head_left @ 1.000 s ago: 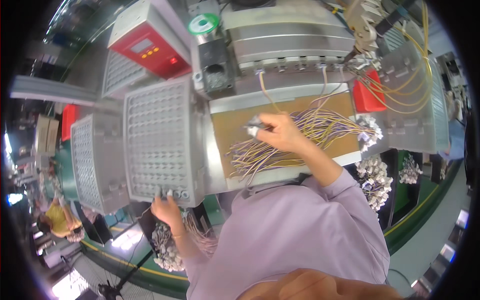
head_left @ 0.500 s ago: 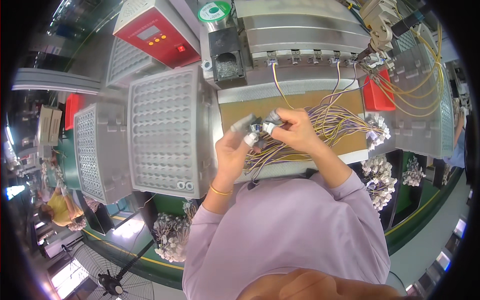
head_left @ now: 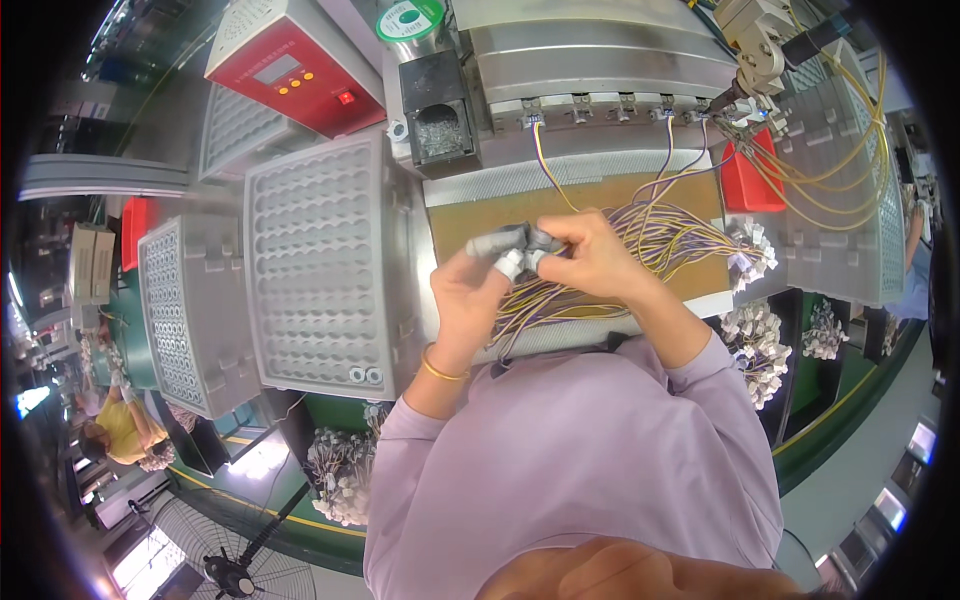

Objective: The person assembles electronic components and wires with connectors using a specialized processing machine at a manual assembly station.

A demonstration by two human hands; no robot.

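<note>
My left hand (head_left: 468, 285) and my right hand (head_left: 592, 255) meet over the work board (head_left: 470, 215), fingertips pressed together. Grey and white covers sit on several fingertips. Whatever small piece lies between them is hidden by the fingers. Below and to the right of my hands spreads a bundle of yellow, purple and white wires (head_left: 650, 235), ending in white connectors (head_left: 752, 250) at the board's right edge. Beyond the board, a metal fixture (head_left: 600, 65) carries a row of small clamps (head_left: 581, 108); wires run from some of them toward the bundle.
Left of the board stands a grey ribbed tray (head_left: 325, 270). A red-fronted control box (head_left: 300, 75), a solder wire spool (head_left: 412, 22) and a black holder (head_left: 438, 120) stand behind. At right are a jointed metal tool arm (head_left: 760, 65) and a red bin (head_left: 752, 180). More connector bundles (head_left: 755, 355) hang below.
My fingertips have come closer together, and the small dark and bluish piece that showed between them is now covered. The whole view has shifted slightly left.
</note>
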